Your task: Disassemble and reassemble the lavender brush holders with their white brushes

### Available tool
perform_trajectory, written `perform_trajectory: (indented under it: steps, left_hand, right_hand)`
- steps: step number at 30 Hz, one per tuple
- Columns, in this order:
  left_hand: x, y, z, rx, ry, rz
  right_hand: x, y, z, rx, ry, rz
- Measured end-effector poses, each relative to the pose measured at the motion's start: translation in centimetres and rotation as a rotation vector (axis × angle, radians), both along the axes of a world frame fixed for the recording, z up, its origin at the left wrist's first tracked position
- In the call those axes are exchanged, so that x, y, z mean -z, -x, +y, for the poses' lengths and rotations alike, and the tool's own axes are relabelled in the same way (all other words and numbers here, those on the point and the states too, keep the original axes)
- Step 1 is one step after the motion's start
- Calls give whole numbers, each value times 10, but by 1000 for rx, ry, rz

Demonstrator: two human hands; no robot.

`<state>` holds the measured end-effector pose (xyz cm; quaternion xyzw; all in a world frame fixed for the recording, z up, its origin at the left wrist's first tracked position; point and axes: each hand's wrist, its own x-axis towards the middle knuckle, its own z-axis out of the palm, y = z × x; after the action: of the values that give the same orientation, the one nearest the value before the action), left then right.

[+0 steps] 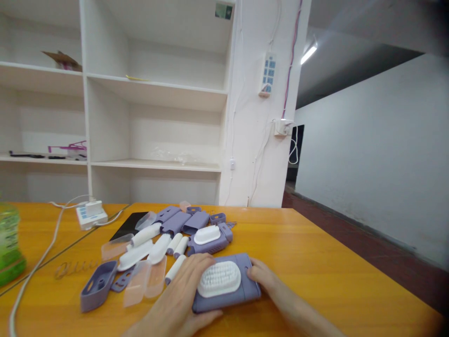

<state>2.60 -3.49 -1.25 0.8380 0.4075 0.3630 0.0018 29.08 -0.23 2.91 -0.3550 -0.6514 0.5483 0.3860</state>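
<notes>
A purple plastic case (242,297) with a white oval brush head (220,279) on its top face lies low over the front of the table, tilted slightly. My left hand (185,292) grips its left end, fingers over the top and thumb along the near edge. At the right end, my right hand (261,274) holds the case, its fingers partly hidden. Just beyond is a similar purple case (217,243) bearing a white oval piece (206,235). A white roller (175,269) lies beside my left hand.
Several purple shells (175,222), clear covers (136,283) and white rollers crowd the orange table (301,262). A purple tray (98,285) sits front left. Farther left are a power strip (91,214), its white cable (52,248) and a green bottle (10,243). White shelves (157,164) stand behind.
</notes>
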Motion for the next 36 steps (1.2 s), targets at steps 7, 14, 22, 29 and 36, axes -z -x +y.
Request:
perform_trajectory:
  steps: [7, 14, 22, 29, 36]
  left_hand:
    - [-14, -5, -8, -28, -45, 11]
    - [-27, -10, -6, 1, -80, -50]
    - [-31, -5, -8, 74, -80, -78]
    - [-38, 10, -16, 152, -11, 31]
    - [-40, 15, -15, 191, -1, 47]
  right_hand:
    - [7, 6, 6, 80, -48, 88]
    - [3, 5, 8, 61, -123, 136]
    - [2, 9, 4, 52, -89, 188]
    - [6, 4, -4, -223, 130, 175]
    - [6, 7, -13, -167, 115, 148]
